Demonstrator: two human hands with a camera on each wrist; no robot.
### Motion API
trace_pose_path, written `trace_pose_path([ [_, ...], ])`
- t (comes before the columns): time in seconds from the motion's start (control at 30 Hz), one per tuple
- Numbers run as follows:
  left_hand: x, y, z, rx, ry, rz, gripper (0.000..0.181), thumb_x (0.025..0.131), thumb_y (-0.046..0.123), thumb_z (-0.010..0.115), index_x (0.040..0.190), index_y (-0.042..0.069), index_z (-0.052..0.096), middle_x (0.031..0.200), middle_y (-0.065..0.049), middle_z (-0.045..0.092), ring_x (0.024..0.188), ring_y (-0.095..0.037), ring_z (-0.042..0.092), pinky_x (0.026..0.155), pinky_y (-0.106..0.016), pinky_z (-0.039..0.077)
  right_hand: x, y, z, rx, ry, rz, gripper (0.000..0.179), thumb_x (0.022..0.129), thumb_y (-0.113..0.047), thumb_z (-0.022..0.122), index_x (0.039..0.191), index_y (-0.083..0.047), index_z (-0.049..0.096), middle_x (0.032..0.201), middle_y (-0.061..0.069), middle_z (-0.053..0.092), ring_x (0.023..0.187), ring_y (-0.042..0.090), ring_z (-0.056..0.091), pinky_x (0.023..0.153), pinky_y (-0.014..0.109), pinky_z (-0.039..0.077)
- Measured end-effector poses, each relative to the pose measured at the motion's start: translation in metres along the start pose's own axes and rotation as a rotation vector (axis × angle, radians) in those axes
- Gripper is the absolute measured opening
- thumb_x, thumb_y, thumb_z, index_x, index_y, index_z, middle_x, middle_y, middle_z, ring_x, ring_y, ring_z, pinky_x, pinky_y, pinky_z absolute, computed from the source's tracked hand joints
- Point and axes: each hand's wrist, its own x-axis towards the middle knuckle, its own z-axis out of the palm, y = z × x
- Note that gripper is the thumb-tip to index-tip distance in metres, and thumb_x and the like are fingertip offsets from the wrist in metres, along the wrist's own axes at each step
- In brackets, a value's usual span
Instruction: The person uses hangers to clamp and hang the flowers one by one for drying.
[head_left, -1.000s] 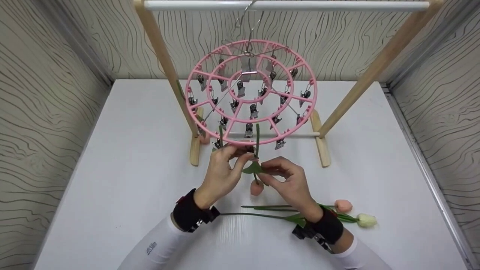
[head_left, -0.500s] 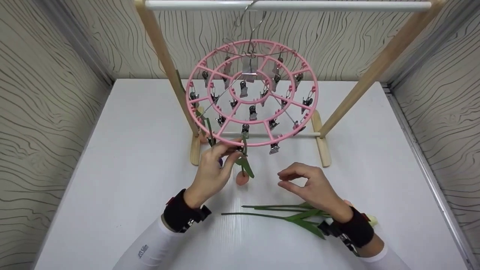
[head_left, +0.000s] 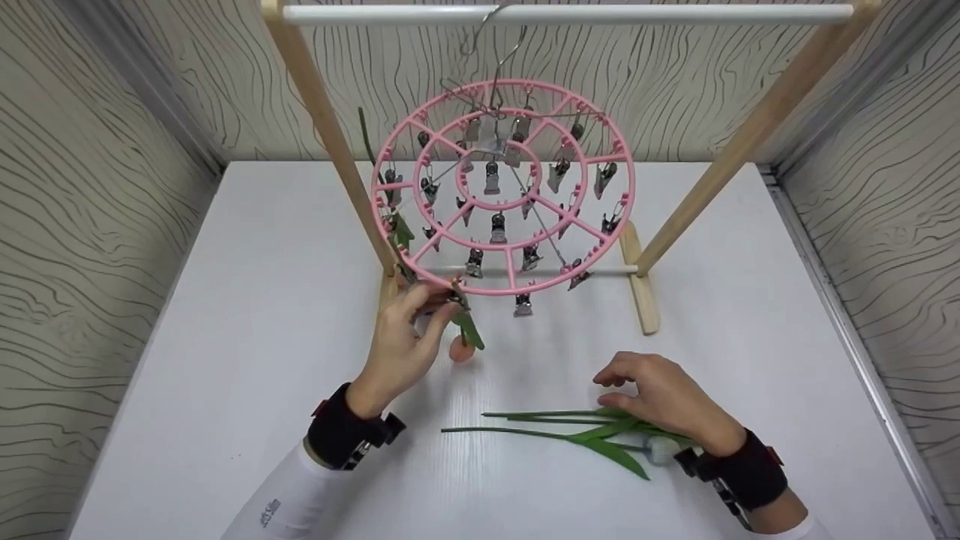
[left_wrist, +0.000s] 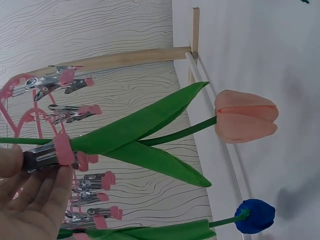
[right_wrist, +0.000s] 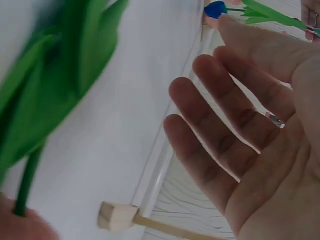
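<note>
My left hand pinches a metal clip with pink tips at the near left of a round pink clip hanger. That clip grips a peach artificial tulip by its stem, bloom downward, two green leaves spread below the clip. Beside it hangs a blue tulip, largely hidden by the hand in the head view. My right hand holds nothing; its fingers are loosely extended in the right wrist view, above several tulips lying on the white table. A pale bloom shows under its wrist.
The hanger hooks over the white bar of a wooden-legged rack. Several other clips dangle from its rings. Another stem stands up at the hanger's left, near the rack's left leg. Patterned walls enclose the table.
My right hand has let go of the peach tulip and moved right and down to the lying tulips. My left hand has shifted left with the clip, and the hanger has turned.
</note>
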Motion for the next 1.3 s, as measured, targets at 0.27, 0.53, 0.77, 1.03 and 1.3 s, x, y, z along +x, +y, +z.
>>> trace_pose_path([
  [0.27, -0.002, -0.005, -0.007, -0.01, -0.009, -0.02, 0.02, 0.084, -0.01, 0.057, 0.104, -0.005, 0.059, 0.093, -0.017, 0.063, 0.082, -0.028, 0.064, 0.072, -0.029, 0.053, -0.009, 0.013, 0.008, -0.097, -0.043, 0.087, 0.02, 0.076, -0.033, 0.074, 0.093, -0.023, 0.071, 0.086, -0.014, 0.061, 0.078, 0.005, 0.056, 0.066, 0.026, 0.046],
  [0.53, -0.002, -0.006, -0.009, -0.029, -0.006, -0.029, 0.022, 0.085, -0.01, 0.056, 0.107, -0.007, 0.058, 0.096, -0.02, 0.062, 0.085, -0.033, 0.063, 0.076, -0.033, 0.053, -0.011, 0.019, 0.017, -0.128, -0.067, 0.079, 0.017, 0.074, -0.026, 0.075, 0.089, -0.021, 0.071, 0.081, -0.017, 0.06, 0.071, 0.0, 0.054, 0.061, 0.023, 0.044],
  [0.77, -0.005, -0.007, -0.011, -0.078, -0.006, -0.049, 0.026, 0.085, -0.009, 0.056, 0.111, -0.007, 0.057, 0.099, -0.018, 0.062, 0.089, -0.032, 0.062, 0.08, -0.035, 0.051, -0.011, 0.018, 0.019, -0.11, -0.085, 0.069, 0.012, 0.075, -0.025, 0.075, 0.086, -0.022, 0.071, 0.078, -0.016, 0.059, 0.068, -0.002, 0.052, 0.059, 0.022, 0.043],
  [1.03, -0.014, -0.007, -0.016, -0.083, 0.032, -0.048, 0.033, 0.084, -0.006, 0.059, 0.117, -0.007, 0.055, 0.106, -0.021, 0.062, 0.095, -0.033, 0.062, 0.08, -0.043, 0.05, -0.011, 0.019, 0.02, -0.114, -0.096, 0.053, 0.01, 0.075, -0.023, 0.075, 0.083, -0.024, 0.07, 0.077, -0.018, 0.058, 0.067, -0.002, 0.052, 0.058, 0.022, 0.042],
  [1.3, -0.022, -0.007, -0.019, -0.043, 0.062, -0.025, 0.032, 0.082, -0.008, 0.061, 0.114, -0.008, 0.056, 0.108, -0.019, 0.062, 0.097, -0.032, 0.061, 0.079, -0.045, 0.05, -0.012, 0.017, 0.016, -0.136, -0.062, 0.044, 0.009, 0.075, -0.025, 0.075, 0.08, -0.026, 0.067, 0.075, -0.021, 0.056, 0.068, -0.001, 0.052, 0.061, 0.023, 0.044],
])
